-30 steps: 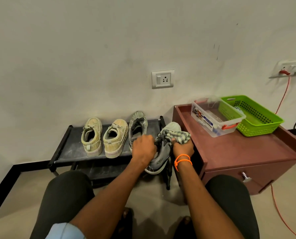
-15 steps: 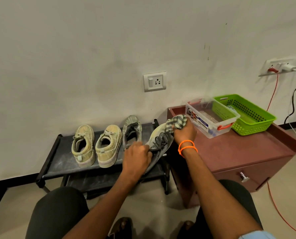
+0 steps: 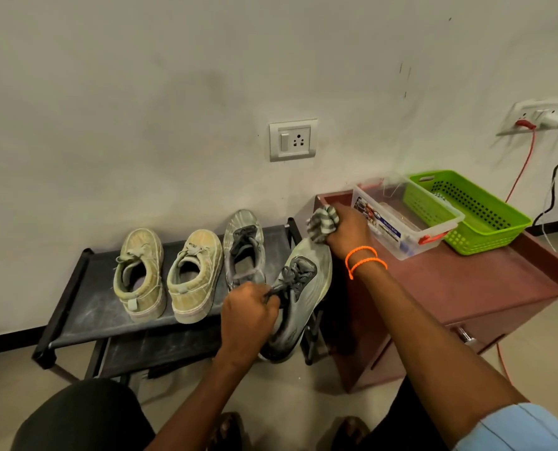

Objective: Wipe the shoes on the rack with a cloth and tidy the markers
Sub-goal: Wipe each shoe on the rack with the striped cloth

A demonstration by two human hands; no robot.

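Left hand [image 3: 250,315] grips dusty grey shoe [image 3: 298,297]; right hand [image 3: 347,229] clenches striped cloth [image 3: 323,221], seemingly touching toe.

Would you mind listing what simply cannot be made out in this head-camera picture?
- Markers: none can be picked out; the clear plastic box shows only blurred contents behind its label.
- Heel of the grey shoe: covered by the left hand.
- Green basket: contents mostly hidden by its wall.
- Lower shelf of the rack: shadowed, partly blocked by the knee.
- Cloth: mostly bunched inside the right hand.
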